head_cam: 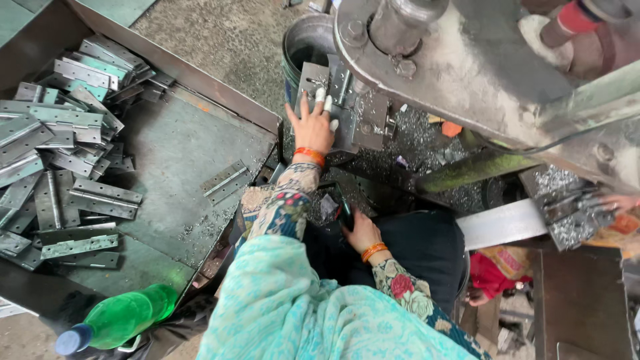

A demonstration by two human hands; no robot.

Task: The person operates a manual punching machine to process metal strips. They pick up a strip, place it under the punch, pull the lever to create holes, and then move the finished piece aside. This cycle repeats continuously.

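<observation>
Left hand (313,127) lies flat, fingers (305,105) spread, pressing a metal hinge plate (313,79) onto the press bed (363,117) under the press head (400,23). Right hand (362,232) sits low by the lap, fingers curled around a small dark object; can't tell what. Pile of hinges (60,140) fills the left end of the metal tray (193,143); one single hinge (227,180) lies apart near the tray's right edge. Judging by the pile, many pieces remain. Green bottle (123,320) at the tray's near corner.
</observation>
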